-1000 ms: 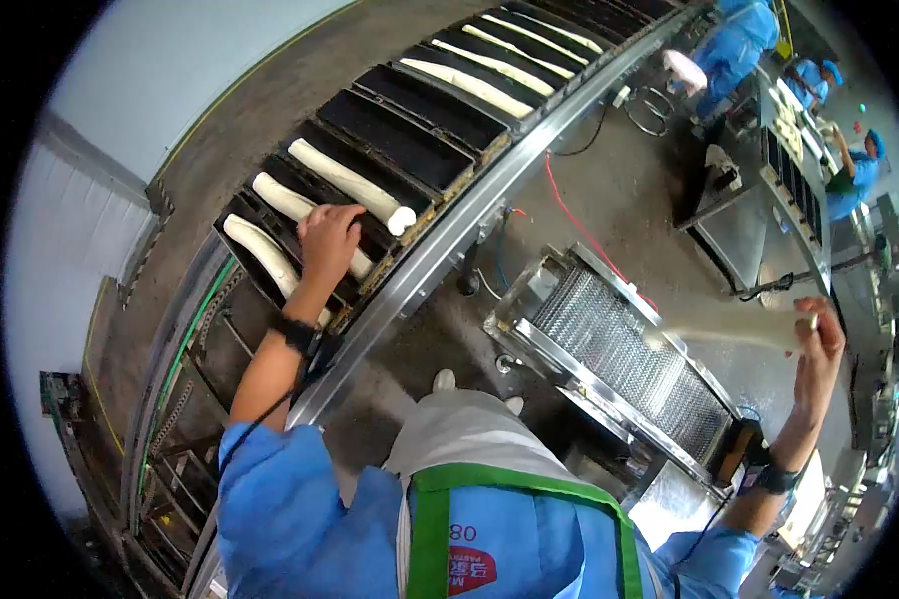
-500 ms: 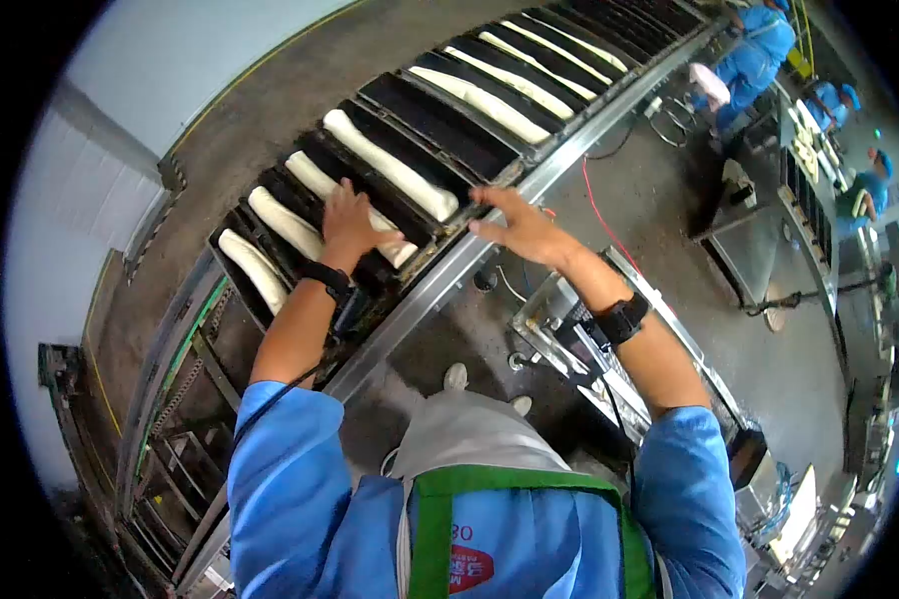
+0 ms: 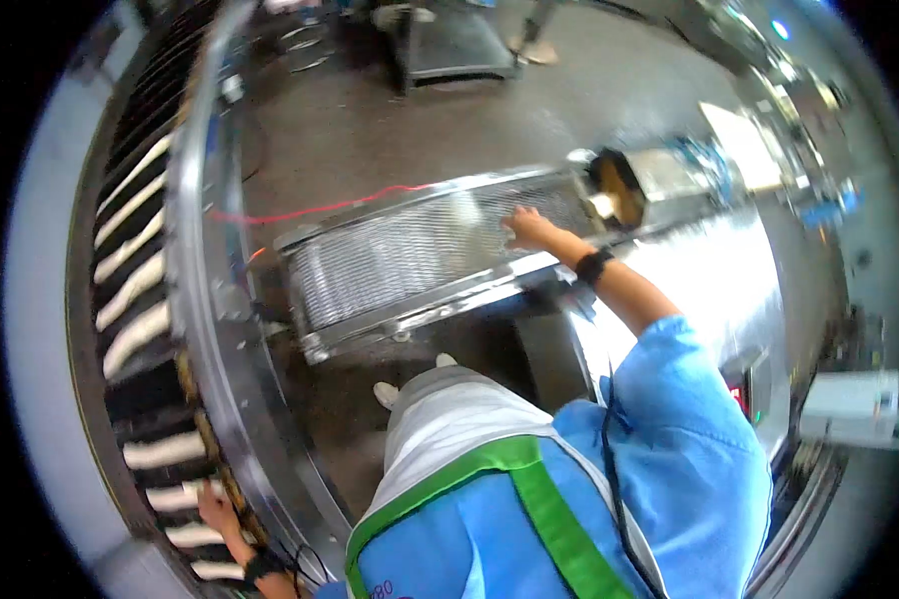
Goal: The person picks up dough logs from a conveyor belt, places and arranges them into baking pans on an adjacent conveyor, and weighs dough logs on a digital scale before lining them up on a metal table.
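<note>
My left hand (image 3: 217, 511) is at the lower left, over the near end of a pale dough strip (image 3: 175, 497) lying in a dark baking pan. Its fingers look loosely stretched out, though blurred; I cannot tell whether they touch the dough. My right hand (image 3: 531, 229) reaches out over the ribbed metal belt of a short conveyor (image 3: 400, 262), fingers apart and nothing in them. Beyond its fingertips, toward the belt's right end, a small pale piece (image 3: 603, 206) sits at the mouth of a metal machine (image 3: 659, 185).
A row of dark pans (image 3: 155, 394), several with dough strips, runs along the left behind a steel rail (image 3: 205, 299). A red hose (image 3: 320, 208) passes behind the conveyor. A metal stand (image 3: 459, 55) is at the top, and a shiny steel surface (image 3: 714, 270) lies right.
My view has swung right, from the pans toward the conveyor. My right hand has left the pans' edge and is over the belt. My left hand stays at the pans.
</note>
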`<state>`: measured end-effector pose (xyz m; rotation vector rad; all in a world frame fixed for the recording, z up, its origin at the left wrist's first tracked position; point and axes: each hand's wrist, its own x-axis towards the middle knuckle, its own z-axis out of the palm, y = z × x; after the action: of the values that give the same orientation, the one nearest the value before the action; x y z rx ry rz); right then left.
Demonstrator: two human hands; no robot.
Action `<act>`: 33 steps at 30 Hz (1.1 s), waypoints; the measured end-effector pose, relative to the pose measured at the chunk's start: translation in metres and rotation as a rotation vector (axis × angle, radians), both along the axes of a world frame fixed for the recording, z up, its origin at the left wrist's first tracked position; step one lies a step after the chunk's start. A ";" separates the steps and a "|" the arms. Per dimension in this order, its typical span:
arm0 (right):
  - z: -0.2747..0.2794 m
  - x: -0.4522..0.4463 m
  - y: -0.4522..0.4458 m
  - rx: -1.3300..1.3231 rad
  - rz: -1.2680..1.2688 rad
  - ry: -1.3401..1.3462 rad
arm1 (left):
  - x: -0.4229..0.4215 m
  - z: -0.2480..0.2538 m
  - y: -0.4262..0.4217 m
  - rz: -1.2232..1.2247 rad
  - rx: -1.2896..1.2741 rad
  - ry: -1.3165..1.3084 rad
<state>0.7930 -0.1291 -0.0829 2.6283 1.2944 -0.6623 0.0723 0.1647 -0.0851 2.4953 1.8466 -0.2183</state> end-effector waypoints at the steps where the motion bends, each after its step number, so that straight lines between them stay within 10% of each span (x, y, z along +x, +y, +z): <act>1: 0.006 0.016 -0.033 -0.001 -0.094 -0.009 | 0.002 -0.025 0.024 -0.128 0.078 -0.224; 4: -0.002 0.040 -0.062 -0.010 -0.163 -0.377 | -0.031 -0.064 0.031 0.065 -0.044 -0.793; 8: -0.022 0.054 -0.096 -0.133 -0.157 -0.566 | -0.006 -0.029 -0.003 0.009 -0.114 -0.441; 10: -0.043 0.065 -0.099 -0.062 -0.055 -0.579 | 0.014 -0.004 -0.042 0.212 -0.039 0.136; 11: -0.059 0.071 -0.113 -0.035 0.079 -0.619 | 0.003 -0.011 -0.042 0.094 -0.051 -0.196; 13: -0.029 0.047 -0.088 -0.113 0.027 -0.292 | -0.020 -0.014 -0.069 0.169 0.006 -0.210; 20: 0.091 0.020 -0.107 0.949 -0.051 0.256 | -0.024 0.019 -0.125 0.320 0.086 -0.062; 24: 0.227 -0.080 -0.035 0.882 -0.062 0.497 | -0.001 0.016 -0.152 0.428 0.130 -0.105; 33: 0.279 -0.313 0.131 1.204 0.196 1.071 | 0.001 0.008 -0.202 0.455 0.237 -0.348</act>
<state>0.4799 0.0016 0.1958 2.7775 2.9383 -1.8609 0.0735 -0.0370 -0.0774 1.9767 2.3021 0.4381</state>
